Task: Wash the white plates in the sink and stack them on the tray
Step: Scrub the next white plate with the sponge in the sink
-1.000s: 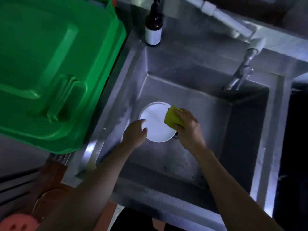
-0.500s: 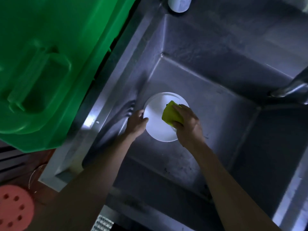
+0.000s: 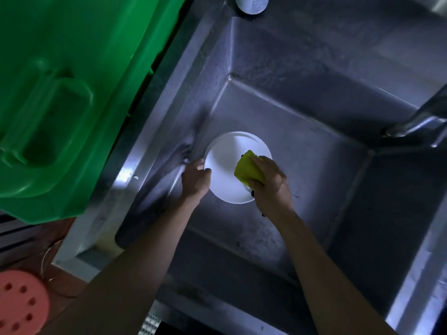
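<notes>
A round white plate (image 3: 226,166) lies low in the steel sink (image 3: 314,112), near its left wall. My left hand (image 3: 194,181) grips the plate's left rim, thumb over the edge. My right hand (image 3: 269,186) holds a yellow-green sponge (image 3: 246,169) and presses it on the plate's right side. A second rim line shows along the plate's upper left edge; whether another plate lies beneath I cannot tell. No tray is in view.
A big green plastic bin lid (image 3: 60,97) sits close on the left of the sink. A bottle (image 3: 252,3) stands on the sink's back ledge. The tap (image 3: 416,119) juts in from the right. A pink perforated disc (image 3: 20,302) lies at lower left.
The camera has tilted down and closer to the sink. The sponge hand has slid from the plate's upper middle toward its right edge. My left hand keeps its grip on the rim.
</notes>
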Motion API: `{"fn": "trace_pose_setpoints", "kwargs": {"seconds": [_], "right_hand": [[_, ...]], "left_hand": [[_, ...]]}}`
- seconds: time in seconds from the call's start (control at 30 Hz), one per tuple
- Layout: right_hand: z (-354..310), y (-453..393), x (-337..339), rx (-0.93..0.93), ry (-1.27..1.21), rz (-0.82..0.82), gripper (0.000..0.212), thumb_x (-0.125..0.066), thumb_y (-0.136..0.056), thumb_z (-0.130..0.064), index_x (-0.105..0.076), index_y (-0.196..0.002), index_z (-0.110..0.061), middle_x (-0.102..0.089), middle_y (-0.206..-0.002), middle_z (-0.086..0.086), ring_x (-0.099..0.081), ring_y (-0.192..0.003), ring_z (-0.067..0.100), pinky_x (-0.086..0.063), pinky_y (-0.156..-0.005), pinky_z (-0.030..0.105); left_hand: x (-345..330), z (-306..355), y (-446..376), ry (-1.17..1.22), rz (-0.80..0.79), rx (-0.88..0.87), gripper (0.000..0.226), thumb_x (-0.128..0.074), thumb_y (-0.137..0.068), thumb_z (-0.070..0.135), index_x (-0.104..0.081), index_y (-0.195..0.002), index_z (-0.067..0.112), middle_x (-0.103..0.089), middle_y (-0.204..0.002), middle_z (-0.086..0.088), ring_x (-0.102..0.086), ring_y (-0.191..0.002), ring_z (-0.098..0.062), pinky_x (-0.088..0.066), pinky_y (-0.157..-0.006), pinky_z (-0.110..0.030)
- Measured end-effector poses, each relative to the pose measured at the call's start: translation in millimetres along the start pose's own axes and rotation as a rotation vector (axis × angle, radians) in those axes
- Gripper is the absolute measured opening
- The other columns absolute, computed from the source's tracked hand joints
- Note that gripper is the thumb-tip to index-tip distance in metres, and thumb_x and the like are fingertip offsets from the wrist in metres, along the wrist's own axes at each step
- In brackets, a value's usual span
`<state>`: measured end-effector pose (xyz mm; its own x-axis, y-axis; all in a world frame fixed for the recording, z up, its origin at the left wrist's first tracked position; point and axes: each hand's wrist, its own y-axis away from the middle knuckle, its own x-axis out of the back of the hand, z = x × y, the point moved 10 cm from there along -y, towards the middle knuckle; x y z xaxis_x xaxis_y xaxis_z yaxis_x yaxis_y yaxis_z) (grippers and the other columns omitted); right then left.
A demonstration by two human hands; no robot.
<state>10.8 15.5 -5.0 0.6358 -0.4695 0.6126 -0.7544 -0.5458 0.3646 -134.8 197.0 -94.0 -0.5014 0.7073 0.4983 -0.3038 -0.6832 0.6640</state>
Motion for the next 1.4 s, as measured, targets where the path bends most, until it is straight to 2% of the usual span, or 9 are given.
{"fn": "trace_pose_setpoints", "kwargs": {"seconds": [0.13,0.27,0.37,0.5,0.7,0.77,0.9,1.1,1.4], "right_hand": [[2.9,12.3,1.6,0.008,0.005,0.010,0.064,-0.066,-0.080,0.005,-0.056,-0.139,-0.018,-0.052,-0.143,0.010,-0.048,-0.126,0.037,-0.047,-0.099,0.052],[4.3,27.5,3.8,-0.001,-0.010,0.011,0.061,-0.068,-0.083,0.002,-0.057,-0.139,-0.019,-0.051,-0.143,0.007,-0.047,-0.129,0.032,-0.048,-0.099,0.048],[2.3,38.7,7.2,0.023,-0.010,0.015,0.059,-0.067,-0.084,0.003,-0.057,-0.139,-0.017,-0.052,-0.143,0.008,-0.050,-0.127,0.033,-0.049,-0.097,0.045],[4.1,52.5,11.7,0.003,0.005,0.028,0.060,-0.065,-0.083,0.005,-0.057,-0.138,-0.015,-0.051,-0.145,0.010,-0.050,-0.129,0.035,-0.050,-0.097,0.049],[4.8,76.7,24.3,0.008,0.013,0.072,0.062,-0.063,-0.077,0.004,-0.059,-0.136,-0.013,-0.053,-0.142,0.010,-0.054,-0.122,0.036,-0.051,-0.093,0.046],[2.5,84.8,30.0,0.027,0.002,0.087,0.061,-0.064,-0.076,0.006,-0.059,-0.135,-0.010,-0.054,-0.140,0.012,-0.055,-0.120,0.038,-0.051,-0.094,0.045],[1.6,98.3,40.5,0.025,-0.035,0.100,0.062,-0.064,-0.076,0.009,-0.058,-0.135,-0.007,-0.054,-0.140,0.016,-0.054,-0.121,0.040,-0.050,-0.096,0.053],[-12.6,118.6,69.4,0.023,-0.059,0.157,0.062,-0.068,-0.077,0.008,-0.058,-0.136,-0.008,-0.053,-0.141,0.014,-0.055,-0.120,0.039,-0.049,-0.098,0.049],[-61.1,144.2,126.1,0.046,-0.073,0.231,0.060,-0.066,-0.082,0.004,-0.056,-0.139,-0.013,-0.050,-0.146,0.008,-0.051,-0.125,0.034,-0.044,-0.102,0.044]], "left_hand": [[0.4,-5.8,4.0,0.100,-0.004,0.084,0.032,-0.062,-0.077,0.014,-0.072,-0.107,0.019,-0.074,-0.108,0.001,-0.066,-0.105,-0.023,-0.057,-0.088,-0.042],[-5.3,-10.8,14.1,0.180,-0.041,0.131,0.014,-0.060,-0.062,0.020,-0.066,-0.075,0.022,-0.073,-0.093,-0.001,-0.068,-0.101,-0.032,-0.060,-0.084,-0.053],[-6.4,-17.9,21.4,0.230,-0.047,0.191,0.013,-0.065,-0.072,0.010,-0.066,-0.078,0.021,-0.072,-0.098,-0.011,-0.069,-0.101,-0.034,-0.063,-0.074,-0.050],[-14.4,-25.0,30.4,0.288,-0.091,0.258,0.027,-0.063,-0.084,0.001,-0.065,-0.110,0.007,-0.068,-0.114,-0.015,-0.065,-0.106,-0.034,-0.059,-0.062,-0.037],[-23.7,-17.5,51.4,0.347,-0.180,0.285,0.032,-0.058,-0.088,-0.004,-0.059,-0.116,0.012,-0.063,-0.118,-0.015,-0.065,-0.093,-0.030,-0.055,-0.049,-0.031],[-28.6,-15.2,60.8,0.395,-0.225,0.306,0.039,-0.052,-0.089,-0.008,-0.058,-0.123,0.011,-0.062,-0.121,-0.016,-0.063,-0.091,-0.029,-0.057,-0.055,-0.036],[-32.6,-7.0,81.0,0.457,-0.298,0.303,0.050,-0.045,-0.090,-0.013,-0.052,-0.138,0.003,-0.059,-0.134,-0.022,-0.057,-0.119,-0.044,-0.054,-0.090,-0.059],[-20.6,14.6,111.6,0.434,-0.307,0.217,0.049,-0.044,-0.089,-0.014,-0.055,-0.135,-0.001,-0.060,-0.132,-0.026,-0.056,-0.121,-0.047,-0.051,-0.095,-0.063],[-8.7,64.8,173.1,0.464,-0.463,0.096,0.046,-0.051,-0.081,-0.016,-0.068,-0.111,0.015,-0.072,-0.110,-0.016,-0.067,-0.105,-0.038,-0.060,-0.061,-0.039]]}}
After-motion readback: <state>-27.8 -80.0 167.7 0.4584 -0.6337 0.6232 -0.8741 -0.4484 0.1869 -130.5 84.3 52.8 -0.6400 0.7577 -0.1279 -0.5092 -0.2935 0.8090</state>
